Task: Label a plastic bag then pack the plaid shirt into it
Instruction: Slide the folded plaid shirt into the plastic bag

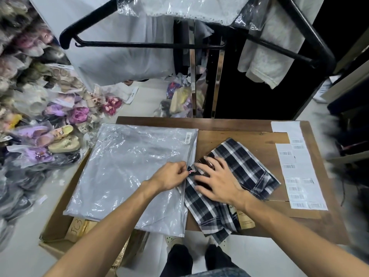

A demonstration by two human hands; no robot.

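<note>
A clear plastic bag [127, 168] lies flat on the left of the wooden table [249, 124], a barcode label [188, 137] stuck at its far right corner. The folded black-and-white plaid shirt [245, 162] lies to its right, its near end hanging over the table's front edge. My left hand [169, 175] pinches the bag's right edge at its opening, right where the shirt meets it. My right hand [217, 179] lies flat on the shirt with fingers spread, pressing its left part against the bag's opening. Brown paper tags [246, 218] stick out from under the shirt.
Sheets of barcode labels [297, 166] lie along the table's right side. An open cardboard box [58, 222] sits under the bag at the left. Bagged slippers [60, 136] pile up on the floor at left. A black garment rack [151, 45] with hanging clothes stands behind the table.
</note>
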